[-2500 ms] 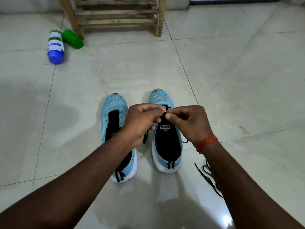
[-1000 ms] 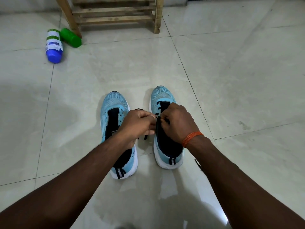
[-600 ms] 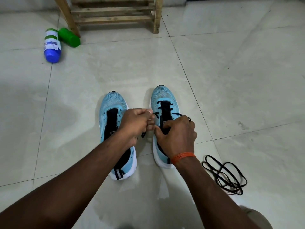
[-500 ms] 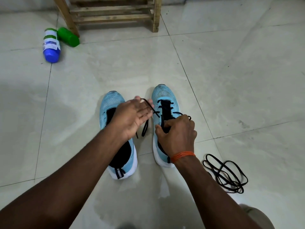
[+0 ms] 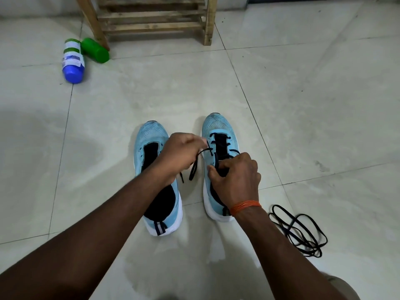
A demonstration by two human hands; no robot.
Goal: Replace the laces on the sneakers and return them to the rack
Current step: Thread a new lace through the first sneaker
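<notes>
Nearest, 2 bare forearms are reaching in from the bottom edge over the pale tiled floor point(image 5: 303, 105). Just right of the right wrist, a spare black lace point(image 5: 298, 232) is lying in a loose coil on the tiles, and an orange thread point(image 5: 245, 206) is circling that wrist.

The 2 light-blue sneakers are standing side by side on the floor, heels toward the person, near each other but apart. The left sneaker point(image 5: 151, 135) is sitting unlaced.

The right hand point(image 5: 236, 178) is curling over the right sneaker point(image 5: 218, 126), thumb and fingers gripping it around the tongue. Whether it is also pinching a lace end I cannot tell.

The left hand point(image 5: 181, 156) is hanging over the inner side of the left sneaker, fingers curled, pinching the threaded lace point(image 5: 194, 167), whose free end is dangling below it. That lace is crossing the front eyelets of the right sneaker.

Farther off at left, a blue bottle point(image 5: 72, 61) and a green bottle point(image 5: 96, 50) are lying just beside each other. At the far edge, the wooden rack point(image 5: 155, 18) is standing on the tiles.
</notes>
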